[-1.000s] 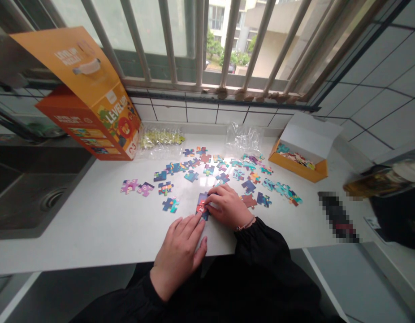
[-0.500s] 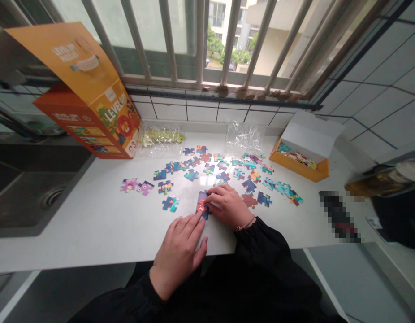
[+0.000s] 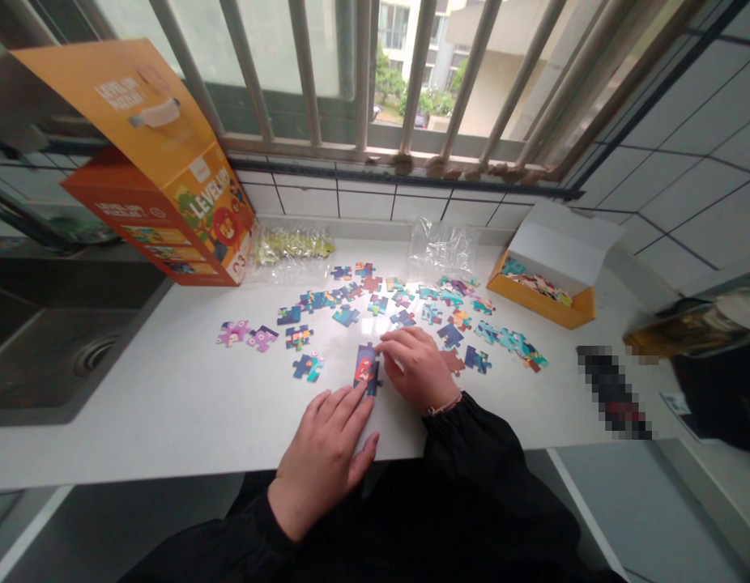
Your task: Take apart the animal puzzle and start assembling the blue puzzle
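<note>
Two joined puzzle pieces (image 3: 366,368), dark blue with a red figure, lie on the white countertop near its front edge. The fingertips of my left hand (image 3: 327,441) rest on their lower end, fingers stretched out flat. My right hand (image 3: 417,366) is at their right side, fingers bent, with the index fingertip by the upper right edge. Nothing shows between its thumb and fingers. Several loose puzzle pieces (image 3: 346,315) lie in an arc beyond my hands. A brown piece (image 3: 453,361) sits just right of my right hand, and a blue-and-teal piece (image 3: 308,368) lies to the left.
An orange puzzle box (image 3: 193,219) stands open at the back left, beside a bagged set of yellow-green pieces (image 3: 293,245). Clear plastic wrap (image 3: 441,247) and a small open box of pieces (image 3: 542,295) are at the back right. A sink (image 3: 108,348) borders the left.
My right hand has drawn slightly right, off the joined pieces, uncovering more of the red figure. My left hand has stayed nearly still.
</note>
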`<state>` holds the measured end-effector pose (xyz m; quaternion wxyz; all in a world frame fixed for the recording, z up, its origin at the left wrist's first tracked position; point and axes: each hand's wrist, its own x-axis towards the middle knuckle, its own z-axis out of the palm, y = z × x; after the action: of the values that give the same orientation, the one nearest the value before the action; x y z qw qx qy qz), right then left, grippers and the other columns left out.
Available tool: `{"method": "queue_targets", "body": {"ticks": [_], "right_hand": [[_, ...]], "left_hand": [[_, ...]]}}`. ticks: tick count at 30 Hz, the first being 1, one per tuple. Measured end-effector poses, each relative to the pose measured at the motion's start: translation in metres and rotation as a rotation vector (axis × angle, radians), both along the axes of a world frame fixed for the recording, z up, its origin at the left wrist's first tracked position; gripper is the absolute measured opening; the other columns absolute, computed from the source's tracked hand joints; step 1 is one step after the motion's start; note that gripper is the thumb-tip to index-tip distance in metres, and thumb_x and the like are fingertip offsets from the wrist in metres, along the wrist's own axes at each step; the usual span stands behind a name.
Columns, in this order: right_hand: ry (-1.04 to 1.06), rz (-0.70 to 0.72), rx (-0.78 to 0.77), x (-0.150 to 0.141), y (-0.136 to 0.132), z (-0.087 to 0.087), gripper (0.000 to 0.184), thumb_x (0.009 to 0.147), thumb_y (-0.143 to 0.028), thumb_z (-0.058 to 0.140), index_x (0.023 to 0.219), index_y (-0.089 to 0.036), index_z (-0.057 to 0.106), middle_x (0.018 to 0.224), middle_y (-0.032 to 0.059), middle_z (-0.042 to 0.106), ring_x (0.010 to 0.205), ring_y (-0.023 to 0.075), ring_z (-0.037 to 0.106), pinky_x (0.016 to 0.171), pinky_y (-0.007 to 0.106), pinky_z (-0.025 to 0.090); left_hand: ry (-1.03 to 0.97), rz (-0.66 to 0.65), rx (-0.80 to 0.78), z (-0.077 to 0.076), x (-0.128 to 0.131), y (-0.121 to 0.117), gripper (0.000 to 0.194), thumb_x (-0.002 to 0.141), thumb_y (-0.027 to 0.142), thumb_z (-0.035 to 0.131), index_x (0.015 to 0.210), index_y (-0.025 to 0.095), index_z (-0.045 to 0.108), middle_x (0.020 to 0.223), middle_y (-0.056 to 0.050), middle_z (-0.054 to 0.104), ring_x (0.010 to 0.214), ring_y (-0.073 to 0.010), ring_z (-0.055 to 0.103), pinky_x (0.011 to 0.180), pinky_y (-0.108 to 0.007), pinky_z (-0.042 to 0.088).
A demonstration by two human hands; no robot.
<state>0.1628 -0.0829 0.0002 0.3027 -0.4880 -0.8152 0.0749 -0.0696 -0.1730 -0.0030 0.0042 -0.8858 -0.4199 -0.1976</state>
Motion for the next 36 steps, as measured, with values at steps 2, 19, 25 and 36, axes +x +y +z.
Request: {"method": "queue_targets", "body": {"ticks": [2, 19, 25, 36], "right_hand": [[0.027, -0.193, 0.010, 0.0024, -0.0001, -0.0011, 0.023, 0.104, -0.016, 0.060, 0.117, -0.024, 0.077, 0.121, 0.0074, 0.079, 0.119, 0.0282, 0.065, 0.111, 0.046, 0.049], [-0.149, -0.415, -0.132, 0.0031, -0.0043, -0.0064, 0.031, 0.099, -0.051, 0.078, 0.115, -0.024, 0.073, 0.118, 0.0110, 0.074, 0.115, 0.0318, 0.063, 0.096, 0.043, 0.047], [-0.130, -0.413, -0.135, 0.0045, -0.0033, -0.0084, 0.032, 0.096, -0.050, 0.083, 0.112, -0.024, 0.072, 0.117, 0.0100, 0.073, 0.114, 0.0315, 0.064, 0.096, 0.042, 0.047], [0.208, -0.319, -0.203, 0.0062, -0.0025, -0.0014, 0.018, 0.098, -0.036, 0.077, 0.095, -0.025, 0.063, 0.086, 0.0010, 0.070, 0.077, 0.0198, 0.065, 0.073, 0.032, 0.047]], "left_hand": [[0.009, 0.019, 0.002, 0.0004, 0.0003, -0.0006, 0.048, 0.108, 0.040, 0.059, 0.150, 0.016, 0.065, 0.162, -0.016, 0.063, 0.143, -0.0346, 0.060, 0.120, -0.055, 0.047], [0.059, 0.153, 0.031, -0.0046, 0.0054, -0.0019, 0.057, 0.107, 0.046, 0.059, 0.152, 0.011, 0.060, 0.139, -0.018, 0.071, 0.129, -0.0358, 0.064, 0.121, -0.058, 0.045], [0.036, 0.173, 0.031, -0.0048, 0.0074, -0.0003, 0.058, 0.108, 0.048, 0.057, 0.154, 0.012, 0.057, 0.148, -0.016, 0.069, 0.138, -0.0350, 0.061, 0.127, -0.056, 0.039], [0.131, 0.164, 0.053, -0.0089, 0.0053, 0.0012, 0.077, 0.107, 0.055, 0.058, 0.167, 0.010, 0.043, 0.172, -0.019, 0.052, 0.157, -0.0390, 0.047, 0.129, -0.060, 0.033]]}}
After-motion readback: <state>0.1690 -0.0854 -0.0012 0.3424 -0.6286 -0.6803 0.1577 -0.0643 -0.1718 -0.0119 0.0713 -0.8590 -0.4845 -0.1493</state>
